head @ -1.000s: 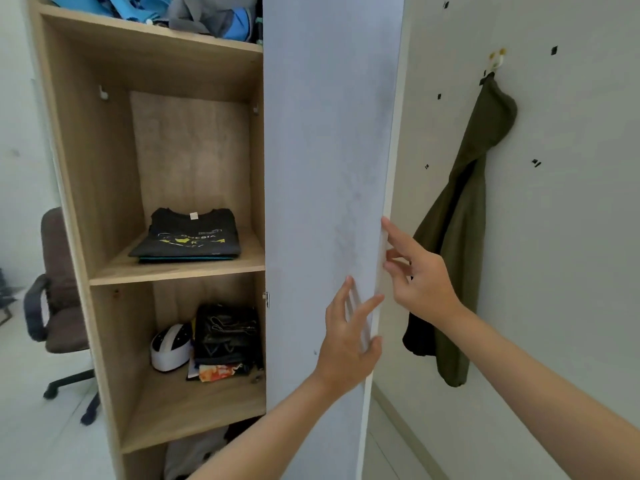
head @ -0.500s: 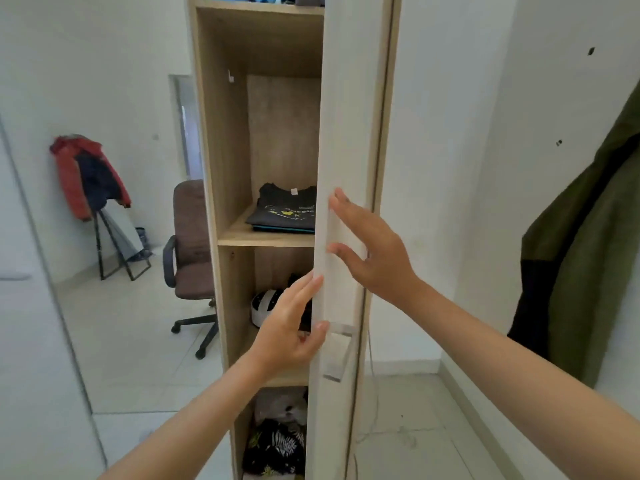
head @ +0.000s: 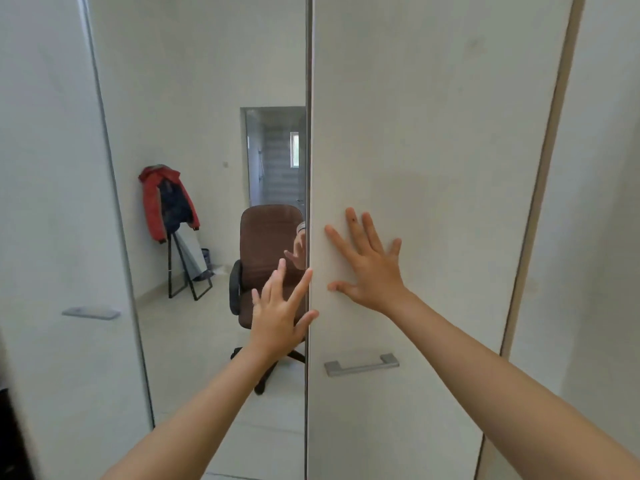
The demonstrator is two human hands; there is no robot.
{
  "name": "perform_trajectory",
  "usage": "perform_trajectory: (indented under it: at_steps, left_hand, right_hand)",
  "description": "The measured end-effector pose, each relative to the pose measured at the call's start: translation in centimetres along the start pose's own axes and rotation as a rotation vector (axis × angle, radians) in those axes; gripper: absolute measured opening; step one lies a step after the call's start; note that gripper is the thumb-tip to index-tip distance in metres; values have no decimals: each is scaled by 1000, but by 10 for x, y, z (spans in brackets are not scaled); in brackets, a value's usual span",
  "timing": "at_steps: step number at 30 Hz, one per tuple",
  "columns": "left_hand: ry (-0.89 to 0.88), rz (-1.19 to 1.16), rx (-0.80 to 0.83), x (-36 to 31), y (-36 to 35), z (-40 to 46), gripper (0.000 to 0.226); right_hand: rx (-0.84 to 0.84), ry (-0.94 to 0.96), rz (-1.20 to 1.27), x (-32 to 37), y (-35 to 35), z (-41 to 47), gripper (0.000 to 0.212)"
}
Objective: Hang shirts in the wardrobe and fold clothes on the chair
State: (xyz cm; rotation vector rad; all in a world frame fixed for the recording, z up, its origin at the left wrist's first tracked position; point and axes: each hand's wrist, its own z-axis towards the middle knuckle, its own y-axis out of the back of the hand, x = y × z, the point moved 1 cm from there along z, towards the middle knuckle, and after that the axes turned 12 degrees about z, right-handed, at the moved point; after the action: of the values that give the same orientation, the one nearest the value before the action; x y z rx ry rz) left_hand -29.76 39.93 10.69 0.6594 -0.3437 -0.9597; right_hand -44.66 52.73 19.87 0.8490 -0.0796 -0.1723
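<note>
Wardrobe door (head: pixel 433 133), tall and upright, is filling the right of the view; its free edge is running vertically just left of the right hand (head: pixel 367 271), whose grip is released, palm and straight fingers pressing the panel above the handle (head: pixel 362 365). The left hand (head: pixel 277 313), also released, is touching that edge from the other side. The chair (head: pixel 266 251) is standing well beyond the edge, nearer the left hand; no clothes are showing on it.

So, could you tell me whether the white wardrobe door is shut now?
Apparently shut: the white door faces the camera flat, right hand spread on it, no shelves visible.
</note>
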Motion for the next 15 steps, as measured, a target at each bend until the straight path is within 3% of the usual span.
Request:
perform_trajectory:
  at_steps: [3,8,15]
  left_hand:
    - [77,145,92,19,-31,38,100]
    - [102,170,142,39,-76,69,119]
    - [-7,105,19,53,-91,66,93]
  right_hand:
    - [131,-131,-91,-12,-32,28,124]
    - [156,-241,-108,-31,-66,52,134]
    - [146,-283,-166,-31,-69,58,134]
